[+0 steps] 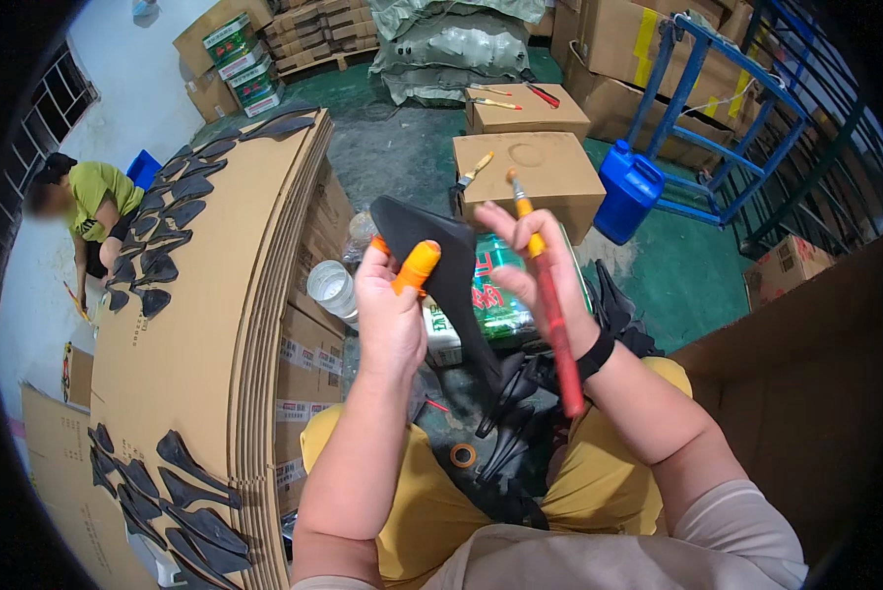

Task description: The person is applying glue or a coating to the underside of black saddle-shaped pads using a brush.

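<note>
Head view: left hand (390, 310) pinches the black part (458, 272), its long axis slanting down rightward; right hand (571, 285), just rightward, fingers partly spread, holds a red-handled tool (553, 329).

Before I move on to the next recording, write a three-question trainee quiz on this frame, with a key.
1. Which hand holds the black piece, and which holds the red-handled tool?
2. True or false: the blue jug stands on top of a cardboard box.
3. What colour are the finger covers?
A) White
B) Orange
C) Green

Key:
1. The left hand holds the black piece; the right hand holds the red-handled tool.
2. False: it stands on the green floor.
3. B.
</note>
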`<action>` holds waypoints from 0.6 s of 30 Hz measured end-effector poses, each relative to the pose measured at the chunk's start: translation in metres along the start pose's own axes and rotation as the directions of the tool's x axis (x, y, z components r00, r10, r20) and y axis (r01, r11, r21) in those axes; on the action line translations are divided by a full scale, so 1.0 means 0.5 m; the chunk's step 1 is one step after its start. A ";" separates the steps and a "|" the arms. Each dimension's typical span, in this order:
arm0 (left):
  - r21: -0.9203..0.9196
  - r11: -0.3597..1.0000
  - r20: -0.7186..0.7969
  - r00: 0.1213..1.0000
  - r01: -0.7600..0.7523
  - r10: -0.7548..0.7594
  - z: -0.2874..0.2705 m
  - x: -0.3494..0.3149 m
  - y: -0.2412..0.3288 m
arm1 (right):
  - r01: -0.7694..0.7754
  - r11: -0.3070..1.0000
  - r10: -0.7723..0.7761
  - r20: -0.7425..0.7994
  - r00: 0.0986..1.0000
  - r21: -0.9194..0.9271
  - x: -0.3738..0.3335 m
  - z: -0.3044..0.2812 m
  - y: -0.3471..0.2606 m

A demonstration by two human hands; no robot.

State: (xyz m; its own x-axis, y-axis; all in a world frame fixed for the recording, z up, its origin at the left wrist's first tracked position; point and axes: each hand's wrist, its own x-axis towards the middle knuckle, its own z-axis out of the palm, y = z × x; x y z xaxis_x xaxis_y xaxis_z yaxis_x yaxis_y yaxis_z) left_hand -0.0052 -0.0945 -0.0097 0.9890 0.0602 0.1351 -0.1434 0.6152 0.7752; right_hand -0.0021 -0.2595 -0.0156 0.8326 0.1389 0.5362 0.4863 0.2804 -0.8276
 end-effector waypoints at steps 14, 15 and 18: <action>0.767 0.458 0.445 0.887 -0.450 0.127 0.022 -0.034 0.021 | 0.044 0.960 -0.027 0.065 0.998 -0.277 0.012 -0.043 -0.049; 0.770 0.457 0.443 0.889 -0.445 0.118 0.022 -0.032 0.022 | 0.036 0.962 -0.018 0.070 0.997 -0.270 0.011 -0.043 -0.048; 0.785 0.433 0.456 0.886 -0.443 0.080 0.020 -0.029 0.025 | 0.027 0.965 -0.007 0.079 0.997 -0.262 0.010 -0.045 -0.046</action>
State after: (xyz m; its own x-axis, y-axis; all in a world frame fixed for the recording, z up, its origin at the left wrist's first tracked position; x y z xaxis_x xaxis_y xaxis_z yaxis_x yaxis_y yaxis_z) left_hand -0.0218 -0.0957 0.0040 0.8485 -0.2561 0.4630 -0.5288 -0.3776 0.7601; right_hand -0.0032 -0.2866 0.0026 0.8057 0.2114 0.5533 0.5614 0.0250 -0.8272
